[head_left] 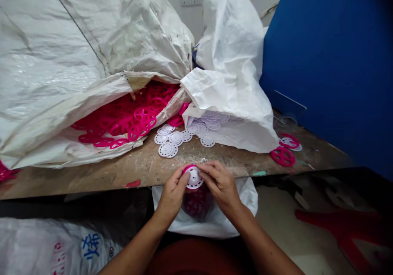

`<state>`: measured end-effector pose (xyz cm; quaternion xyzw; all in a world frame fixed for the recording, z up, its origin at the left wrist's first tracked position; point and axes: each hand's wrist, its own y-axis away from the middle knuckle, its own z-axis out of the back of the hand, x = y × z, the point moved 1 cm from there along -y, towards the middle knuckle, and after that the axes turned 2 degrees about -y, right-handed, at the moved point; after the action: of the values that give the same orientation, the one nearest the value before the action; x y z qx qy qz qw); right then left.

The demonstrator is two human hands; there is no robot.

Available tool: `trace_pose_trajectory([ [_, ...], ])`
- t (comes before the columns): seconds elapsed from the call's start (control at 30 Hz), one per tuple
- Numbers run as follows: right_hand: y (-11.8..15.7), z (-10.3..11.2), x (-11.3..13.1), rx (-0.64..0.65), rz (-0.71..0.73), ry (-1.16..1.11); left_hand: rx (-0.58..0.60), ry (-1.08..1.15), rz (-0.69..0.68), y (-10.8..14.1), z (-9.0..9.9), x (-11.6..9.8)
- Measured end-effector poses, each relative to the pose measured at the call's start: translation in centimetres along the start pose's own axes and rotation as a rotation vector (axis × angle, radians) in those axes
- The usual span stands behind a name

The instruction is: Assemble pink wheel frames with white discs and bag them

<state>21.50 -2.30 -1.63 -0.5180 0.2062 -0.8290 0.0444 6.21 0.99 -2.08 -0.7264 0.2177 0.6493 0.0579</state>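
Note:
My left hand (173, 194) and my right hand (219, 184) together pinch a white perforated plastic disc (194, 178) seated in a magenta ring, just over the front edge of the worn wooden workbench (92, 181). Below my hands, a white plastic bag (227, 213) holds magenta plastic wheels (196, 203), partly hidden by my fingers. Farther up the bench, a torn white woven sack (76, 54) spills many magenta wheels (125, 117). Several loose white perforated discs (168, 149) lie beside a second white sack (233, 62).
A magenta wheel (283, 156) and a white-and-magenta disc (289, 142) lie at the bench's right end. A blue panel (325, 62) stands behind them. A printed woven sack (58, 248) lies at lower left, and a red plastic stool (344, 230) stands at lower right.

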Motion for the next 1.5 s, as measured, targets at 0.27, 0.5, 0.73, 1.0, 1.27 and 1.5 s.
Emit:
trace_pose_trajectory([
  [0.27,-0.2,0.1,0.7,0.088,-0.108,-0.123,-0.067,-0.402,-0.247,0.5,-0.2,-0.8],
  [0.5,0.5,0.1,-0.2,0.175,-0.419,-0.505,0.101,-0.055,0.020,1.4,0.0,0.4],
  [0.73,1.6,0.4,-0.1,0.287,-0.321,-0.258,0.086,-0.112,0.055,1.7,0.2,2.3],
  [1.0,-4.5,2.9,-2.9,0.225,-0.151,0.240,0.104,-0.573,-0.062,1.9,4.1,-1.1],
  [1.27,-7.8,1.0,-8.9,0.129,0.011,0.736,-0.634,-1.412,-0.396,-2.9,18.7,-8.5],
  [1.5,-7.3,0.9,-9.7,0.084,0.080,0.616,-0.441,-1.501,-0.162,-4.8,24.4,-9.5],
])
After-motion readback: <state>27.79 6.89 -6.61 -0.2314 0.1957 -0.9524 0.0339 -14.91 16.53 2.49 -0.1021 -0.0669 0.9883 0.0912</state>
